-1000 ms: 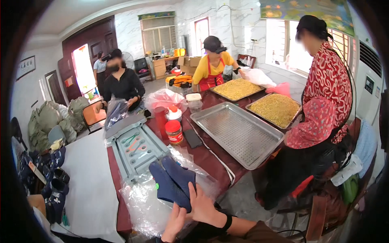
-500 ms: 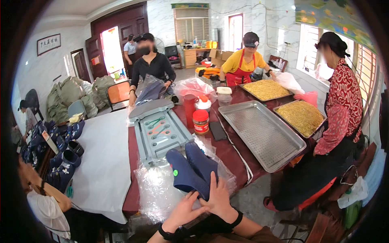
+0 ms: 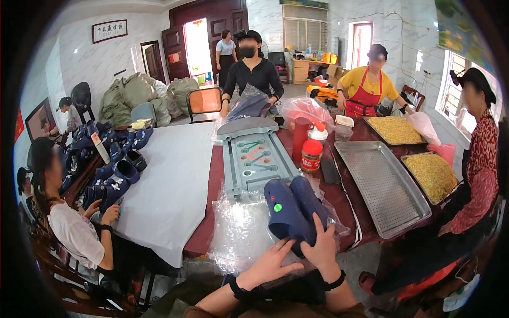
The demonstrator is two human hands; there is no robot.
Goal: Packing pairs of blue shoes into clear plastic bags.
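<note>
A pair of navy-blue clogs [image 3: 295,213] lies side by side on clear plastic bags [image 3: 236,227] at the table's near edge, heels toward me. On the left clog are a green round sticker and a small red mark. My left hand [image 3: 271,264] has its fingertips at the heel of the left clog, thumb stretched to the right. My right hand [image 3: 321,248] grips the heel end of the right clog, its index finger lying along the side. Parts of both hands' fingers are hidden behind the heels.
Beyond the clogs stands a grey plastic board [image 3: 259,158] with round recesses. A red-lidded jar [image 3: 311,157], a red cup [image 3: 301,139] and a metal tray [image 3: 383,192] are to its right. A person at left handles more clogs [image 3: 114,190]; others stand around the table.
My view has swung left, so the scene sits farther right. Both hands remain on the clogs. The person at left now has both hands at a dark clog.
</note>
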